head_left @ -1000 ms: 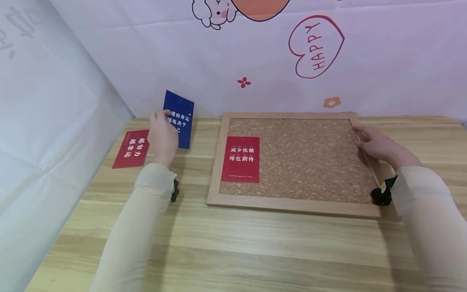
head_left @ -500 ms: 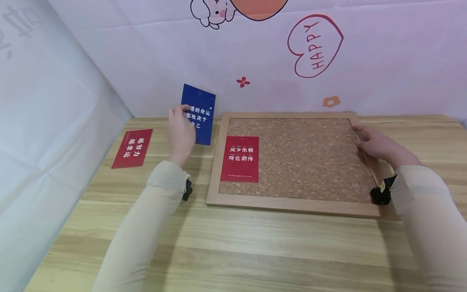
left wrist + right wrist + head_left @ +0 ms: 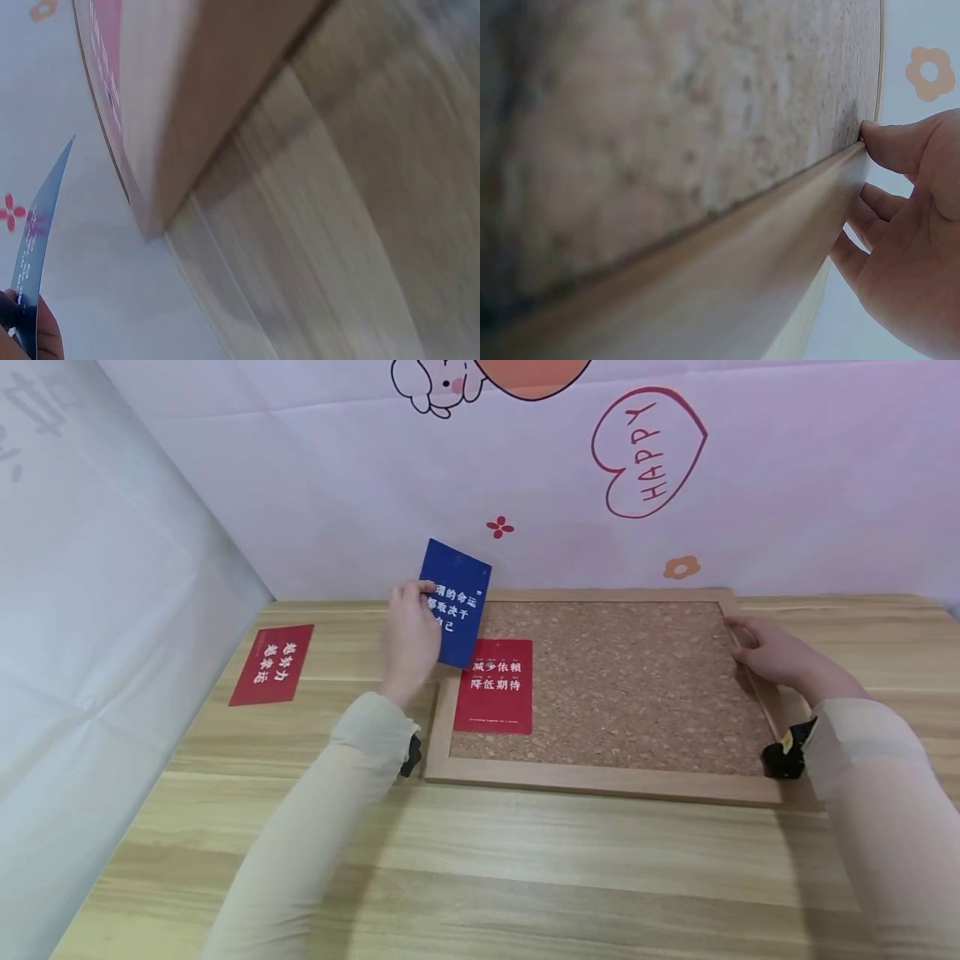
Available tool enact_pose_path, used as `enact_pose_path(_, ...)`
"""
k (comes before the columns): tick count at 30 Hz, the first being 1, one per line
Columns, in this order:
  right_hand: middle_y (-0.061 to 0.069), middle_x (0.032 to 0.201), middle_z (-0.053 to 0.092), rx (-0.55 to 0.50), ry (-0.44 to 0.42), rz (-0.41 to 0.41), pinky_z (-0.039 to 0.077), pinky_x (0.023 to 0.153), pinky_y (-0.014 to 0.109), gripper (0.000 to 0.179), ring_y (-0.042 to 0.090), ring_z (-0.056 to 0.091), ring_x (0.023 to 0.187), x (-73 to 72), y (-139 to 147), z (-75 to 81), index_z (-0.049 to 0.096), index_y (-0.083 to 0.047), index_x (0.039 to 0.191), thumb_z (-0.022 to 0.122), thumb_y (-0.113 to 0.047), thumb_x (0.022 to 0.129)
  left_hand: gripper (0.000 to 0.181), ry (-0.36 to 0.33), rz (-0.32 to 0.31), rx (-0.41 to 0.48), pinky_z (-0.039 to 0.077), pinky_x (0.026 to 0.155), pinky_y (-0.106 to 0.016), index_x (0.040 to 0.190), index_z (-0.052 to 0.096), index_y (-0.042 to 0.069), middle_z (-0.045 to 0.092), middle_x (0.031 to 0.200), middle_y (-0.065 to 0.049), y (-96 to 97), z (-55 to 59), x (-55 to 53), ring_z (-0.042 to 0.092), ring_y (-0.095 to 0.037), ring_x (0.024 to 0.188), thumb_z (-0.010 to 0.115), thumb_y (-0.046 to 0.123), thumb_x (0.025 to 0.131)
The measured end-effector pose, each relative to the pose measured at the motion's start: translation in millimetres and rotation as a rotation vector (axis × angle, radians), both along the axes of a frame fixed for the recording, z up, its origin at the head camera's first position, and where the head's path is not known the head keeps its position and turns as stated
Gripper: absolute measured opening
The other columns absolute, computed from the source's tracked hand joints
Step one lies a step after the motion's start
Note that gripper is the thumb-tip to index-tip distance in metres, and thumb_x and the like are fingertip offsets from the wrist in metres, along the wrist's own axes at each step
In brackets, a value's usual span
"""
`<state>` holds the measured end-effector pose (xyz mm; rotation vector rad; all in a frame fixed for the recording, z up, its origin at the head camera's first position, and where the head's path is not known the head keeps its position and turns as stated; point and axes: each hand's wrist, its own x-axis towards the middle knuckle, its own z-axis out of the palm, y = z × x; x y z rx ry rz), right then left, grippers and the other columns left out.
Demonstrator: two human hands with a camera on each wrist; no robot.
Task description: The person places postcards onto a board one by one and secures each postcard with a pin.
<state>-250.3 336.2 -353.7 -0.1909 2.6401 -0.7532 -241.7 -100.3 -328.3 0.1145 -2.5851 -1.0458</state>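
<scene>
My left hand (image 3: pixel 411 643) pinches a blue card (image 3: pixel 456 603) with white Chinese lettering. The card is tilted and raised over the upper left corner of a cork board (image 3: pixel 615 693) in a wooden frame. In the left wrist view, a thumb and finger hold the blue card (image 3: pixel 39 232) near one end. A red card (image 3: pixel 495 706) lies upright on the left part of the cork; the blue card just overlaps its top corner in the head view. My right hand (image 3: pixel 780 660) grips the frame's right side, thumb on the inner edge, fingers against the outer side (image 3: pixel 922 225).
Another red card (image 3: pixel 272 665), turned sideways, lies on the wood-grain table (image 3: pixel 480 877) left of the board. A white printed cloth (image 3: pixel 337 477) hangs behind the table's back edge, close to the board. A second white cloth (image 3: pixel 97 635) hangs on the left.
My left hand has carried the blue card rightward from beside the red card on the table to above the board's left corner. My right hand has stayed on the frame.
</scene>
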Motion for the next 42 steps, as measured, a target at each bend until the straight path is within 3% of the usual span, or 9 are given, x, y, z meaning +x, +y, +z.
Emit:
enact_pose_path(10, 0.045, 0.146, 0.002, 0.011, 0.001, -0.003, 0.015, 0.105, 0.071, 0.060, 0.063, 0.006, 0.133, 0.8, -1.4, 1.0, -0.001, 0.009, 0.149, 0.030, -0.014, 0.103, 0.029, -0.121, -0.136, -0.029, 0.049, 0.096, -0.038, 0.124, 0.058, 0.005, 0.056, 0.128, -0.014, 23.3, 0.3, 6.1, 0.057, -0.027, 0.113, 0.041, 0.008, 0.101)
enact_pose_path(19, 0.044, 0.147, 0.000, -0.007, -0.002, -0.002, 0.017, 0.103, 0.072, 0.059, 0.063, 0.007, 0.132, 0.7, -0.5, -0.2, -0.003, 0.008, 0.149, 0.029, -0.013, 0.103, 0.028, -0.273, -0.221, 0.028, 0.048, 0.100, -0.037, 0.124, 0.058, 0.004, 0.056, 0.132, -0.014, 38.8, -1.3, 10.1, 0.057, -0.026, 0.116, 0.042, 0.008, 0.101)
enact_pose_path(26, 0.045, 0.146, 0.002, 0.000, 0.002, -0.001, 0.019, 0.103, 0.071, 0.059, 0.064, 0.010, 0.131, 0.6, -1.0, -0.6, -0.003, 0.008, 0.149, 0.030, -0.010, 0.103, 0.028, -0.368, -0.268, -0.051, 0.049, 0.099, -0.035, 0.124, 0.058, 0.003, 0.058, 0.132, -0.014, 51.3, -3.0, 9.9, 0.058, -0.025, 0.115, 0.047, 0.010, 0.100)
enact_pose_path(34, 0.046, 0.146, 0.002, 0.009, 0.004, -0.002, 0.020, 0.103, 0.071, 0.060, 0.064, 0.011, 0.130, 0.9, -1.2, 0.0, -0.002, 0.009, 0.149, 0.030, -0.012, 0.103, 0.041, -0.537, -0.356, -0.139, 0.046, 0.102, -0.036, 0.130, 0.049, 0.004, 0.055, 0.134, -0.013, 52.2, -7.8, 11.3, 0.056, -0.025, 0.114, 0.059, 0.023, 0.095)
enact_pose_path(42, 0.046, 0.145, 0.003, 0.010, 0.005, -0.001, 0.020, 0.102, 0.071, 0.060, 0.064, 0.011, 0.130, 0.9, -1.0, -0.1, -0.002, 0.009, 0.148, 0.030, -0.011, 0.102, 0.048, -0.600, -0.397, -0.204, 0.043, 0.105, -0.037, 0.130, 0.046, 0.006, 0.057, 0.131, -0.013, 53.5, -10.0, 11.7, 0.055, -0.025, 0.111, 0.065, 0.026, 0.091)
